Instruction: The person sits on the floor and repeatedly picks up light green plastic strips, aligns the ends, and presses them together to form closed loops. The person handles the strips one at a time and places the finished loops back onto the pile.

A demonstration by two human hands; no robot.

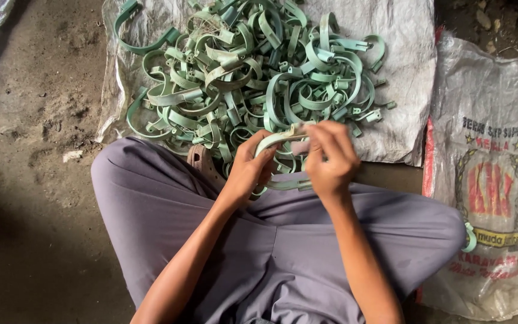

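Hands on a green clamp above the lap

Dirt floor (31,120) fills the view from 7 to 10 o'clock, dark and scuffed. At 12 o'clock a heap of pale green clamps (253,66), curved bands with bolt ends, lies piled on a white woven sheet (403,72) spread on the floor. The person sits cross-legged in grey trousers (151,204), knees wide at 8 and 4 o'clock.

Near the centre, the left hand (248,171) grips the left end of one green clamp (280,139), its fingers curled around the band and thumb pressed against it. The clamp arches between both hands, just at the near edge of the heap and above the lap. A second band shows just below it, between the hands; whether either hand holds it I cannot tell. The right hand (331,159) meets the clamp's right end, its fingers pressed together and pinching the band near a small pale piece.

At 3 to 4 o'clock lies a printed white sack (493,198), crumpled, touching the right knee. A single green clamp piece (470,237) rests between knee and sack.
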